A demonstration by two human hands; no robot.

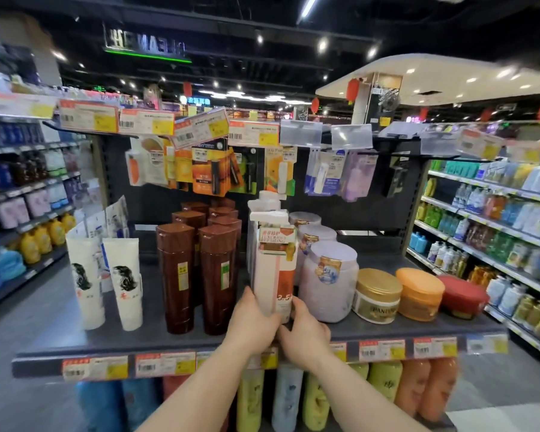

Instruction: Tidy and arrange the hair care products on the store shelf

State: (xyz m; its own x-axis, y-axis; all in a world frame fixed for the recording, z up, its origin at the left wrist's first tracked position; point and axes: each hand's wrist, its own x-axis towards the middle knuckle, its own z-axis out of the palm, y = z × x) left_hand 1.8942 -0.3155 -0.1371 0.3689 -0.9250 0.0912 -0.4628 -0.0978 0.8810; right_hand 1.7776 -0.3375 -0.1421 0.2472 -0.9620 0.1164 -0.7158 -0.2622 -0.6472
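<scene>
A tall white and orange pump bottle [273,260] stands upright near the front of the dark shelf [106,338]. My left hand [251,319] grips its lower left side and my right hand [306,332] holds its base from the right. Brown shampoo bottles [197,275] stand in rows to its left, with two white tubes [105,279] further left. To its right sit lilac jars [329,282], then a gold-lidded jar [376,296], an orange jar [418,294] and a red jar [462,296]. A second white pump bottle [267,199] stands behind the held one.
Hanging lip balm cards [212,169] dangle above the shelf under a row of price tags [144,121]. Coloured bottles [381,388] fill the shelf below. Aisles with stocked shelves run along both sides, left [28,213] and right [496,229].
</scene>
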